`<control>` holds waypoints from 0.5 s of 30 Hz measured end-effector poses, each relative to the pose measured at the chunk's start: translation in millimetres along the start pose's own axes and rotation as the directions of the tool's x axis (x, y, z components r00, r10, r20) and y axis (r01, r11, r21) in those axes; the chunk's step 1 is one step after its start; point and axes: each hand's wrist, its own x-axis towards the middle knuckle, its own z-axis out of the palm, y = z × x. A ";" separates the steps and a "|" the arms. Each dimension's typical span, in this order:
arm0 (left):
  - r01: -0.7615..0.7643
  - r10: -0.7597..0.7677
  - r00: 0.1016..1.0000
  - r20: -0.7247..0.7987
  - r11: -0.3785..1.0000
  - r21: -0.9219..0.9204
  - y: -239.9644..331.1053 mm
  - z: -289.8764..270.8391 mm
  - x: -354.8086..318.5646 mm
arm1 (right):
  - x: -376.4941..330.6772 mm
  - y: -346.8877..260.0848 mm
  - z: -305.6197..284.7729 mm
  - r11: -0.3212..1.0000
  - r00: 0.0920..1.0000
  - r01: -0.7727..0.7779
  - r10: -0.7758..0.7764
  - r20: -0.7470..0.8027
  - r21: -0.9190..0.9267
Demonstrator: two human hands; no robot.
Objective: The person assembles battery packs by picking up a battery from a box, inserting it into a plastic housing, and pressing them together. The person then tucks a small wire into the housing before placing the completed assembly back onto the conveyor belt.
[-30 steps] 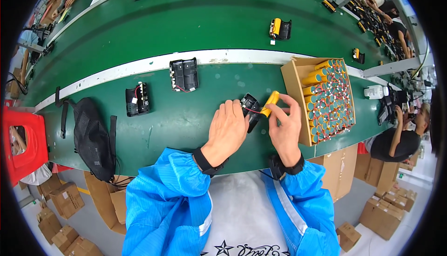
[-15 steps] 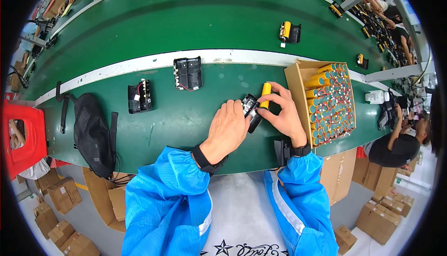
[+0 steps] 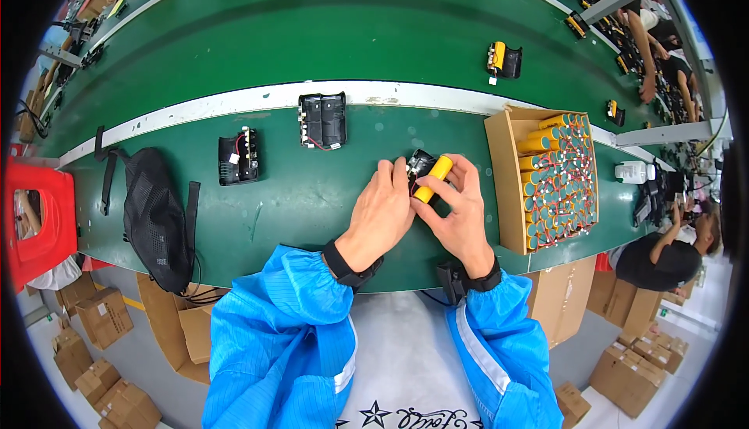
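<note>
A yellow cylindrical battery (image 3: pixel 434 178) is pinched between the thumb and fingers of my right hand (image 3: pixel 462 218). It lies tilted, right up against a small black plastic housing (image 3: pixel 422 163). My left hand (image 3: pixel 381 209) has its fingers closed on the near left side of that housing, and they hide part of it. Whether the battery sits inside the housing or only over it, I cannot tell. To the right of my right hand stands a cardboard box (image 3: pixel 507 187) full of yellow batteries with red and black wires.
Two open black housings (image 3: pixel 238 157) (image 3: pixel 322 121) lie left of my hands. Further left is a black mesh bag (image 3: pixel 156 218). A housing with a yellow battery (image 3: pixel 505 60) rests beyond the white rail (image 3: pixel 374 93). A red stool (image 3: pixel 35 218) stands far left, a white bottle (image 3: pixel 634 171) right.
My right hand has brought the battery down and to the left, closer over the housing, and tilted it further. The whole view has also shifted slightly.
</note>
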 end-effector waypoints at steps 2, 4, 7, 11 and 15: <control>0.036 -0.030 0.998 0.052 0.992 -0.121 -3.3 -6.4 -0.1 | -0.7 -4.4 1.5 0.999 1.000 -0.015 0.016 0.013 -0.038; 0.057 -0.044 0.996 0.078 0.982 -0.179 -5.3 -12.4 -2.7 | -0.6 -9.8 2.4 0.992 0.998 -0.046 0.050 0.033 -0.117; 0.046 -0.021 0.993 0.118 0.977 -0.210 -6.6 -22.1 -9.0 | 2.3 -15.2 4.4 0.985 0.997 -0.051 0.059 0.041 -0.162; -0.012 0.023 0.999 0.036 0.961 -0.276 -9.7 -21.6 -15.2 | 5.3 -18.4 3.3 0.969 0.996 -0.035 0.054 0.069 -0.243; -0.031 0.039 0.999 0.021 0.959 -0.281 -14.5 -19.4 -17.6 | 10.3 -23.8 5.9 0.964 0.998 -0.039 0.049 0.029 -0.263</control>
